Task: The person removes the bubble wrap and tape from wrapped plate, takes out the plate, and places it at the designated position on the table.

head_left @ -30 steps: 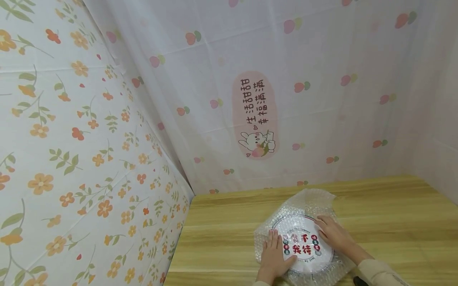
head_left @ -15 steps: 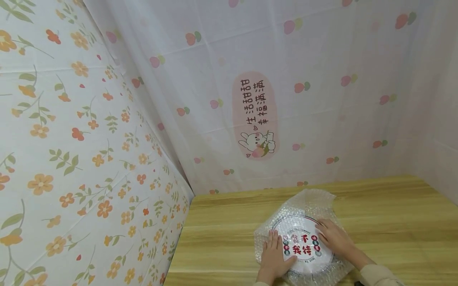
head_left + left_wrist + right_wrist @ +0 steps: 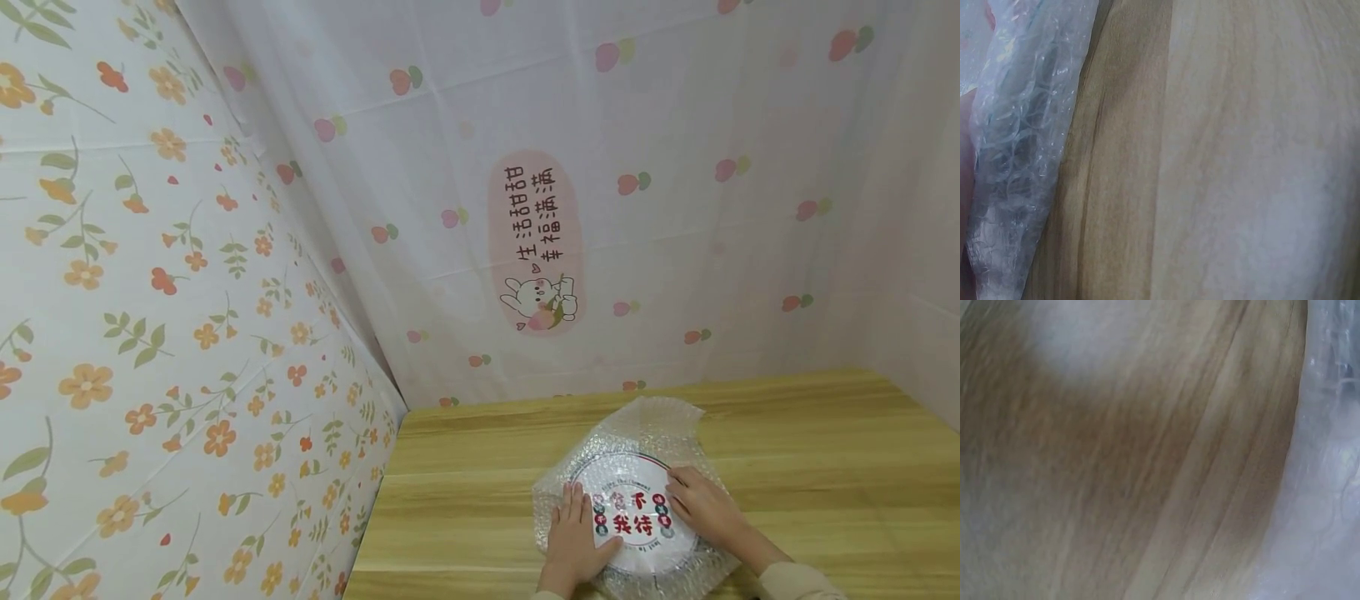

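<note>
A round white plate [image 3: 633, 550] with red characters and a dark rim line lies face up on the table in the head view, wrapped in clear bubble wrap [image 3: 652, 421]. My left hand [image 3: 573, 540] rests on its left side, fingers straight and pointing away from me, thumb spread over the plate. On the opposite side, my right hand [image 3: 707, 508] lies over the right rim with its fingertips on the wrapped surface. The left wrist view catches the wrap's loose edge [image 3: 1022, 144]; more bubble wrap [image 3: 1322, 506] fills the right side of the right wrist view.
The wooden table [image 3: 825, 467] extends on both sides of the plate and behind it. A white curtain [image 3: 675, 250] with heart prints hangs at the back edge, and a flowered curtain [image 3: 187, 333] borders the left.
My right hand has slid a little toward me along the plate's right rim. The left hand, the plate and the wrap have stayed in place.
</note>
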`<state>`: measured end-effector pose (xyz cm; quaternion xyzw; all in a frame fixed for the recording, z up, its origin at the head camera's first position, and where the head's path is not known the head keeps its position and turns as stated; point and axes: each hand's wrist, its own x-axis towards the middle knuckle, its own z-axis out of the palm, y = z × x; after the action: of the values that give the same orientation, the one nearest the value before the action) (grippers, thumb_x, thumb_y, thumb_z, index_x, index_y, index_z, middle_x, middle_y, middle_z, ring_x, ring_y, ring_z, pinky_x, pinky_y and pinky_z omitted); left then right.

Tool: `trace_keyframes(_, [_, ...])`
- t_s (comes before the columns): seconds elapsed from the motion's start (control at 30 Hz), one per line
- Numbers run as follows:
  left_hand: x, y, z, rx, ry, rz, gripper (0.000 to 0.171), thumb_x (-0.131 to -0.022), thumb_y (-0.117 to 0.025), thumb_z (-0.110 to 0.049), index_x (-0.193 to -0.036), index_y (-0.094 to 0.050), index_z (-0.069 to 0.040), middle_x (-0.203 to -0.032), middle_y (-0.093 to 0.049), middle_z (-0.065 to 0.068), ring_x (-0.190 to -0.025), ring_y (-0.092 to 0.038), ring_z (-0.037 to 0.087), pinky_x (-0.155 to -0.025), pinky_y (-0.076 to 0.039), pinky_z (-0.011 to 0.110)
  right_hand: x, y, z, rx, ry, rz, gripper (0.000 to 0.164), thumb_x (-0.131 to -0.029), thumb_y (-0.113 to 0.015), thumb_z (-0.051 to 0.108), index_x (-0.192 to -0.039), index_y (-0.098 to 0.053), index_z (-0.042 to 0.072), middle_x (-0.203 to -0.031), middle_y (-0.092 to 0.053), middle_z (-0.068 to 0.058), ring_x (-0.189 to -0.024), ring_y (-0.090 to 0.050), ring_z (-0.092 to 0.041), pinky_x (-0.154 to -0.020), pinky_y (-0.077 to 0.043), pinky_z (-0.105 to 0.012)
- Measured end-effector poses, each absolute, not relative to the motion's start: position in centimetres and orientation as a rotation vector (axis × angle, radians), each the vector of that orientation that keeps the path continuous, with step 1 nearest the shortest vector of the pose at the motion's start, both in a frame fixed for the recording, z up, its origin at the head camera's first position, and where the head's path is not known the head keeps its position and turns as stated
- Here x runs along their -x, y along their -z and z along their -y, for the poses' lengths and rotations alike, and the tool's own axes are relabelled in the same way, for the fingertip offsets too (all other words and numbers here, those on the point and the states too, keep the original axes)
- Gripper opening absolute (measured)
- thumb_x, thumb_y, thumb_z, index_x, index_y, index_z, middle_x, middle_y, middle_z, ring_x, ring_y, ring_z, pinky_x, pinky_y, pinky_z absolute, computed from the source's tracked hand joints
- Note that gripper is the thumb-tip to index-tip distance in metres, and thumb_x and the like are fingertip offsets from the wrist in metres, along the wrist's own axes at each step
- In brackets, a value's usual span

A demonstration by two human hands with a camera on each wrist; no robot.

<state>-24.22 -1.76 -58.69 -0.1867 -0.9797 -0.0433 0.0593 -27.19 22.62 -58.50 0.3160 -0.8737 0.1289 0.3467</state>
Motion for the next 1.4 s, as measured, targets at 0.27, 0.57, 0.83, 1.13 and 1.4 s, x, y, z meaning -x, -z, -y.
trace_keyframes(0.27, [24.43,59.24,1.74,0.573,0.139,2.953,0.081,-0.081,-0.030,-0.068,-0.133,-0.042,-0.007,-0.144,-0.027,0.007,-0.132,-0.019,0.023,-0.098,-0.029,0.039,26.92,58.33,-22.58,-0.831,-0.339,2.244,0.013,-0.063,-0.067,0.005,-0.073,-0.063,-0.003,-0.083,-0.055,-0.012,-0.076,-0.053,-0.028,-0.066,-0.045,-0.041])
trace_keyframes(0.57, [24.39,59.24,1.72,0.572,0.142,2.931,0.080,-0.082,-0.030,-0.067,-0.132,-0.043,-0.007,-0.143,-0.028,0.008,-0.132,-0.020,0.022,-0.098,-0.029,0.038,26.71,58.16,-22.57,-0.849,-0.321,2.237,0.012,-0.060,-0.070,0.005,-0.068,-0.062,0.001,-0.080,-0.055,-0.011,-0.076,-0.053,-0.027,-0.067,-0.044,-0.040])
trace_keyframes(0.83, [24.47,59.43,1.73,0.578,0.142,2.901,0.080,-0.082,-0.028,-0.067,-0.131,-0.044,-0.006,-0.142,-0.030,0.008,-0.131,-0.022,0.023,-0.097,-0.030,0.039,27.07,58.38,-22.60,-0.932,-0.337,2.154,0.006,-0.067,-0.064,0.008,-0.064,-0.060,0.006,-0.071,-0.051,-0.001,-0.068,-0.050,-0.020,-0.062,-0.042,-0.036])
trace_keyframes(1.13, [24.38,59.25,1.75,0.573,0.151,2.912,0.080,-0.082,-0.029,-0.067,-0.132,-0.044,-0.006,-0.142,-0.029,0.008,-0.132,-0.020,0.022,-0.098,-0.029,0.038,27.13,58.42,-22.35,-0.954,-0.267,2.172,0.017,-0.064,-0.062,0.011,-0.056,-0.047,0.015,-0.061,-0.040,0.007,-0.054,-0.039,-0.014,-0.048,-0.032,-0.030])
trace_keyframes(1.4, [24.08,59.60,1.93,0.613,0.228,2.816,0.077,-0.085,-0.029,-0.063,-0.132,-0.042,-0.004,-0.144,-0.025,0.009,-0.133,-0.014,0.022,-0.100,-0.025,0.039,26.74,58.01,-22.10,-0.938,-0.228,2.233,0.023,-0.057,-0.067,0.007,-0.055,-0.045,0.014,-0.057,-0.038,0.007,-0.051,-0.039,-0.014,-0.046,-0.031,-0.030])
